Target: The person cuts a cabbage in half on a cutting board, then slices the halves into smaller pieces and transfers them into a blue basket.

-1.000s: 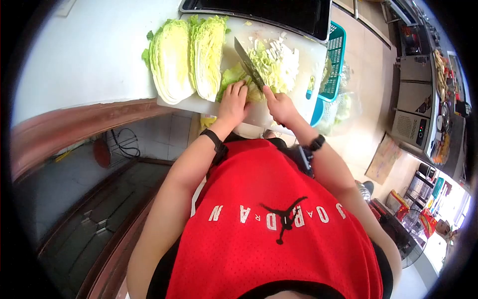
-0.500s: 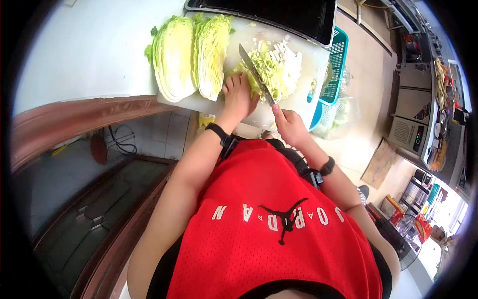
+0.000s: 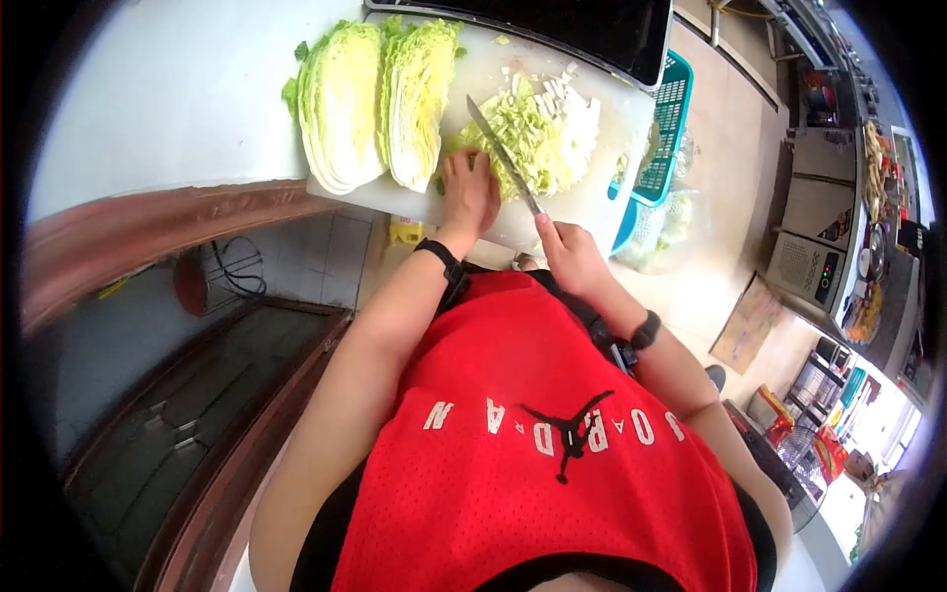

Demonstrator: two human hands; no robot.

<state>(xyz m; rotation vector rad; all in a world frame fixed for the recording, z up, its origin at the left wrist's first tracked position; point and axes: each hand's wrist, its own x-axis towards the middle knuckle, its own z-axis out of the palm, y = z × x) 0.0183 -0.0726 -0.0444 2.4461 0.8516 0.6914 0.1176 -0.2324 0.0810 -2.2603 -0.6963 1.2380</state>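
Observation:
My right hand (image 3: pixel 574 255) is closed around the handle of a kitchen knife (image 3: pixel 504 153), its blade pointing away and to the left over the cut cabbage. Chopped napa cabbage (image 3: pixel 543 138) lies in a heap on the white cutting board (image 3: pixel 518 229). At the heap's left edge my left hand (image 3: pixel 471 194) has its fingers bent down on a bit of cabbage, mostly hidden beneath them. Left of that hand, a napa cabbage half (image 3: pixel 412 113) lies beside another cabbage half (image 3: pixel 340 118), both on the board.
A black tray (image 3: pixel 562 30) stands behind the board. To the right are a teal plastic basket (image 3: pixel 666 128) and a clear plastic bag (image 3: pixel 676 232) with pale greens. The white counter (image 3: pixel 168 99) has a brown wooden edge (image 3: pixel 168 227).
My left hand has shifted slightly left, away from the blade, with its fingers more bent. The knife tip has moved slightly left and down. The cut cabbage heap looks more spread out.

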